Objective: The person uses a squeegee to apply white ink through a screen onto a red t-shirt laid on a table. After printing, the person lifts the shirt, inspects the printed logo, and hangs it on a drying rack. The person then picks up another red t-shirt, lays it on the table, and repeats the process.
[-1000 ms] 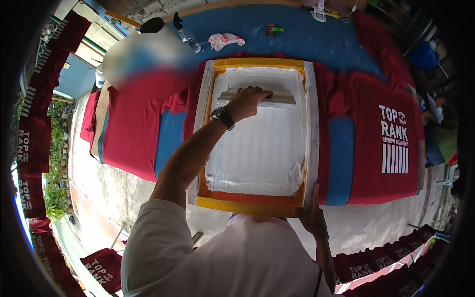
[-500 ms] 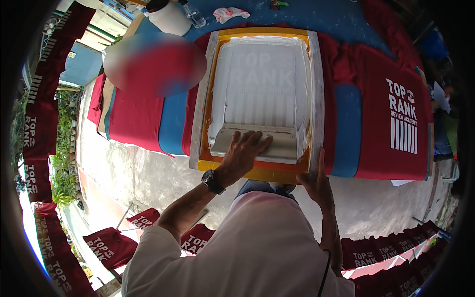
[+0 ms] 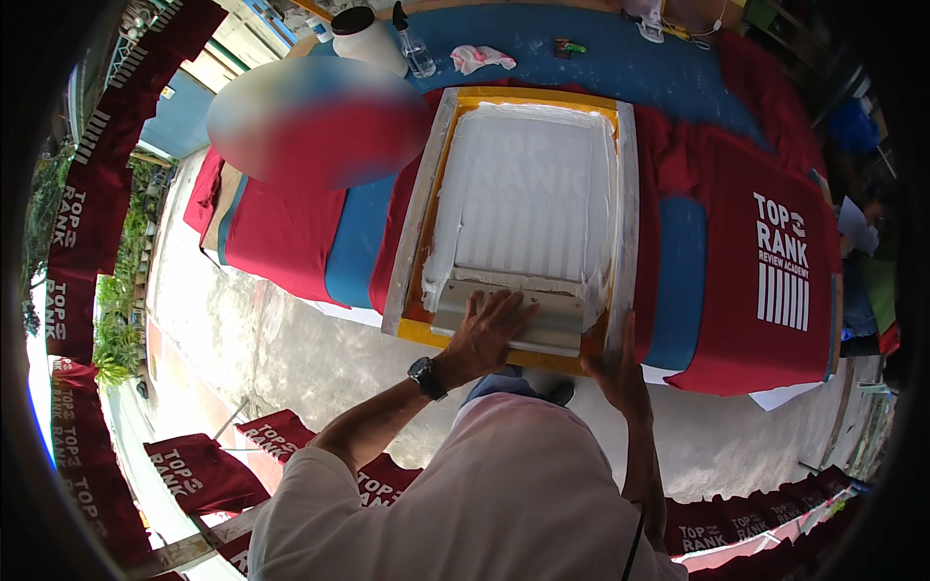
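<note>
A screen-printing frame (image 3: 627,223) with grey sides and yellow tape lies over a dark red shirt on the blue table. White ink covers its mesh (image 3: 528,145), and pale lettering and stripes show through. My left hand (image 3: 487,332), with a watch at the wrist, grips a wide metal squeegee (image 3: 554,318) at the near end of the mesh, fingers over its top. At the near right corner, my right hand (image 3: 617,376) holds the frame's edge, with one finger stretched along the outer side. Its palm side is hidden.
A printed red shirt (image 3: 722,242) lies to the right, another red shirt (image 3: 281,237) to the left. Behind stand a white tub (image 3: 368,44) and a spray bottle (image 3: 415,50), beside a crumpled cloth (image 3: 481,59). Printed red shirts (image 3: 199,473) hang around; a blurred patch hides the left back.
The view has shifted, so the table and frame sit lower in the picture and more of the back shows. Both hands keep their places on squeegee and frame.
</note>
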